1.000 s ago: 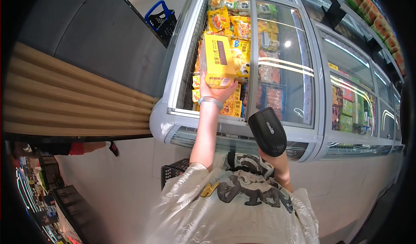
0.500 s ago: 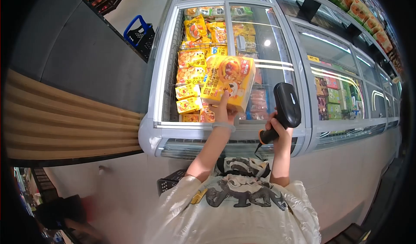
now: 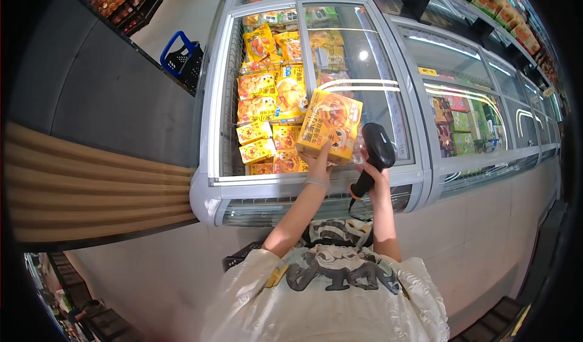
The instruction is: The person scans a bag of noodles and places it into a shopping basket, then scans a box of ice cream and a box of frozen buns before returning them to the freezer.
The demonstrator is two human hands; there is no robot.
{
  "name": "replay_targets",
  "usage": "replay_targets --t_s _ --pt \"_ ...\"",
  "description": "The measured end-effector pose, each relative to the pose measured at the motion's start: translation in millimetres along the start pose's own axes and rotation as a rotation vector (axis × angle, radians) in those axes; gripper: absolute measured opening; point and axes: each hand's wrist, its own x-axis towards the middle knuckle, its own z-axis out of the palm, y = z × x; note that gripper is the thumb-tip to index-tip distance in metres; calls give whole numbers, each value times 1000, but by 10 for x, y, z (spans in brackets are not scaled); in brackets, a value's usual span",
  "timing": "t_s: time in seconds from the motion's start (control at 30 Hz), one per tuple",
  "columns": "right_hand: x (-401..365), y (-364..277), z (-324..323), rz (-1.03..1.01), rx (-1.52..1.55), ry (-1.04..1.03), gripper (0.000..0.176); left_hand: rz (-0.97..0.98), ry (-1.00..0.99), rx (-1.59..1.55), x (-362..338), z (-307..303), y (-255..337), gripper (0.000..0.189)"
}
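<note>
My left hand is closed around the lower end of a yellow food box, its printed face turned up and tilted. The box is held above the chest freezer, partly over its glass lid. In my right hand I grip the handle of a black barcode scanner with orange trim. The scanner's head is close to the right side of the box. Below them, yellow food packs and small yellow boxes lie in the freezer's uncovered left half.
Another freezer with glass lids stands to the right. A black basket with a blue handle is beyond the freezer's left side. A dark basket is near my left elbow. Slatted wood panelling runs along the left.
The yellow box has moved right and slightly down in view, uncovering packs in the freezer. The scanner has shifted left, closer to the box. The person at lower left has moved mostly out of view.
</note>
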Motion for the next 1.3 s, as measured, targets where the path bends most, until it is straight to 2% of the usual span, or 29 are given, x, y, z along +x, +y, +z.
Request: replay_targets --t_s 0.03,0.13,0.23,0.33,0.43,0.47,0.57,0.6,0.7,0.8,0.87,1.03,1.13,1.17,1.27,1.3 --pt "11 66 -20 28 24 -9 50 -26 39 35 -105 -28 79 81" --pt "24 132 -43 89 72 -38 53 -154 -235 150 -226 -413 205 74" --pt "46 132 -49 61 59 -67 55 182 -26 292 -135 -625 272 72" --pt "55 207 -60 111 26 -23 55 470 -70 503 511 -762 387 80" --pt "31 215 -56 96 20 -61 55 241 -248 469 351 -368 705 77" --pt "27 198 -41 75 23 -53 54 46 -356 345 810 -516 614 75" --pt "28 137 -22 52 76 -30 46 95 -544 740 574 -254 812 77" --pt "48 151 -62 49 50 -49 46 92 -578 699 531 -226 849 81" --pt "99 167 -135 -7 -40 -79 46 74 -388 688 244 -249 881 81" --pt "31 -79 -19 76 17 -60 45 -46 -482 475 21 -371 868 67" --pt "14 -66 -1 -27 -21 -98 45 -113 -476 361 -133 -394 879 56" --pt "-431 -47 4 -289 -571 1 34 -79 -389 390 -170 -378 893 58" --pt "-689 -13 53 -282 -526 -127 32 -78 -378 410 -69 -353 913 59" --pt "-748 53 -17 -192 -613 -104 29 -90 -383 420 -39 -339 912 59" --pt "-813 26 132 -195 -590 -77 22 -79 -372 445 36 -313 908 59" --pt "-793 42 109 -170 -598 -90 26 -84 -369 457 55 -309 917 59"
